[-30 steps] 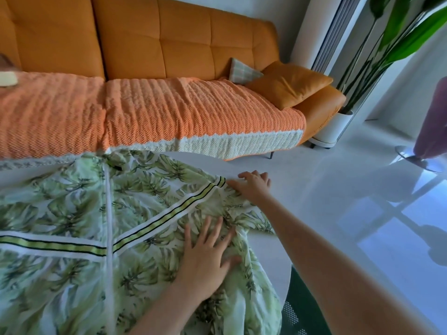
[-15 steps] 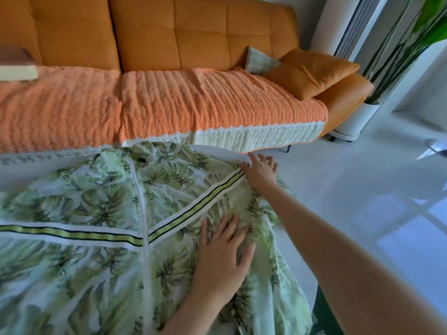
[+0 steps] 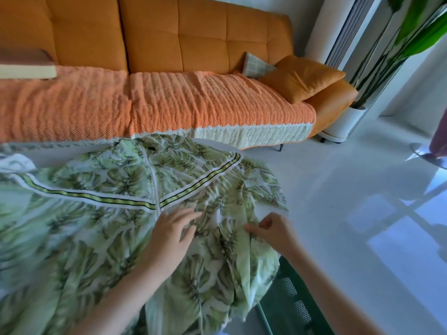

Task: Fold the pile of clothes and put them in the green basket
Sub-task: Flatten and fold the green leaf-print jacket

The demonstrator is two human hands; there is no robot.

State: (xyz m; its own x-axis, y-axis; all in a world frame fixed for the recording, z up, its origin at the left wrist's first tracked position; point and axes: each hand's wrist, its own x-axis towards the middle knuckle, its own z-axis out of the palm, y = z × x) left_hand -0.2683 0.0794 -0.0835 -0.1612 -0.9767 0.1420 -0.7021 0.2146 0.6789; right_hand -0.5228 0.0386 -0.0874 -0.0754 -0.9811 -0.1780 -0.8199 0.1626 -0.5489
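A green leaf-print garment [image 3: 101,213] with a white and yellow-green stripe lies spread over a white table [image 3: 271,209], its lower part hanging off the near right edge. My left hand [image 3: 171,235] rests flat on the cloth just below the stripe, fingers straight. My right hand [image 3: 271,232] is at the garment's right side with fingers curled, pinching a fold of the cloth. The green basket [image 3: 290,308] shows partly at the bottom right, below the table edge, under my right forearm.
An orange sofa [image 3: 193,44] with an orange knit throw [image 3: 169,105] stands right behind the table. Cushions [image 3: 300,76] lie at its right end. A potted plant [image 3: 348,122] and a white column stand at the right, then glossy white floor [image 3: 362,213].
My right hand has drawn back from the far end of the stripe toward me and now pinches the cloth beside my left hand. The left hand stayed on the garment.
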